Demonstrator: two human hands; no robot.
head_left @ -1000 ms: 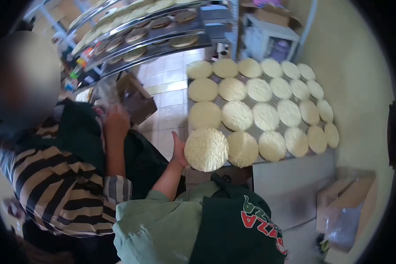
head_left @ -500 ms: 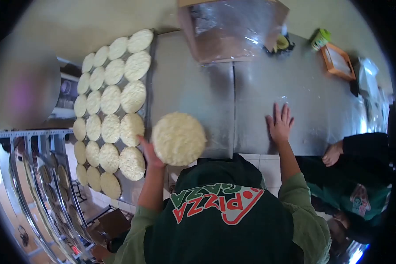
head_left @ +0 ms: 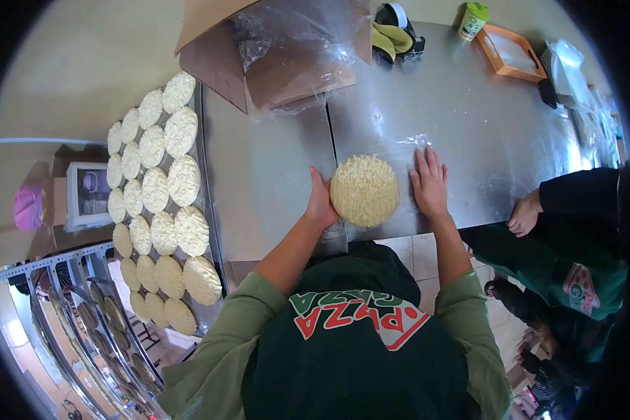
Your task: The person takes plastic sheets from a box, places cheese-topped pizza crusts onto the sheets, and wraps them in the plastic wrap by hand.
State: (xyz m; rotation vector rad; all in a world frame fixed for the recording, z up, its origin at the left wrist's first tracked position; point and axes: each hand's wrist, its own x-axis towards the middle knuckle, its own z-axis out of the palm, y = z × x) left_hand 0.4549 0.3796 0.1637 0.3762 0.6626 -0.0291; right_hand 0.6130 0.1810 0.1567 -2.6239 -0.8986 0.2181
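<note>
**First:** Here's the pale yellow, round, flat disc (head_left: 365, 192), over the grey metal table (head_left: 262, 175), just right of the dark seam (head_left: 330, 129) and close to the table's near edge

**Second:** Any room around it? Left of it, metal runs to the rim of the metal tray (head_left: 211, 185) with its rows of pale round discs (head_left: 155, 190); beyond it, more metal stretches up to the brown cardboard box (head_left: 213, 66); and off to the right, a broad sweep reaches the orange tray (head_left: 514, 71)

**First:** And which way does it point? Nowhere, it's round with no long axis! Rough face up, roughly level; whether it touches the table, I can't tell

**Second:** Now the hands! The left hand (head_left: 320, 203) has the disc by its left edge, thumb up and away from the rim, the other fingers partly hidden, so I can't tell how tight that grip is

**First:** The right hand (head_left: 430, 183) lies palm down just right of the disc, its grip slightly spread and holding nothing, fingertips by the see-through plastic film (head_left: 416, 139)

**Second:** Both forearms slant inward from rolled green sleeves (head_left: 462, 308), and over by the near edge on the right there's another person's hand (head_left: 525, 214), well apart from the disc
</note>
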